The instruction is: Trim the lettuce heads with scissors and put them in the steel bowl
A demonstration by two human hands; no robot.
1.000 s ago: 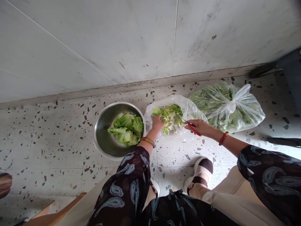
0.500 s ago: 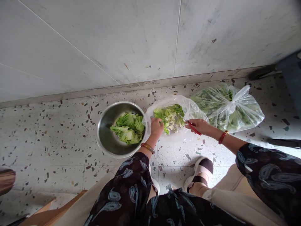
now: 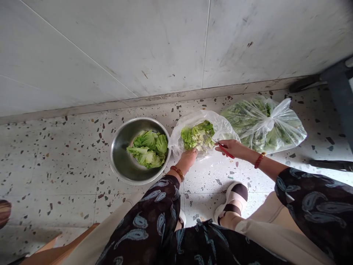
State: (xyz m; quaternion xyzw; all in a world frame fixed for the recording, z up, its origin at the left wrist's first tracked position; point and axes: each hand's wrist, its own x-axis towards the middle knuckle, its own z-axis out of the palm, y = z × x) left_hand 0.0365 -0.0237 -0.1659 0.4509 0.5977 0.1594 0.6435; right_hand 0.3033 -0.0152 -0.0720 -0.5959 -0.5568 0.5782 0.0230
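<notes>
My right hand (image 3: 230, 148) grips a small red-handled knife (image 3: 226, 151), its thin blade pointing left over the open clear plastic bag (image 3: 179, 136). Inside that bag lie green lettuce leaves and pale cut pieces (image 3: 197, 137). At the bag's near rim is my left hand (image 3: 188, 158), fingers curled and reaching in over the lettuce. Whatever those fingers hold is hidden. To the left, a steel basin (image 3: 117, 162) stands on the floor with trimmed lettuce (image 3: 149, 149) in its right half.
A knotted clear bag full of leafy greens (image 3: 261, 127) rests at the right, touching the open bag. Behind runs a pale wall (image 3: 165, 48). My sandalled foot (image 3: 234, 200) is close in front. A dark frame leg (image 3: 338, 99) stands far right.
My left hand has moved right and toward me, from the open bag's left side to its near rim. My right hand with the knife stays nearly in place.
</notes>
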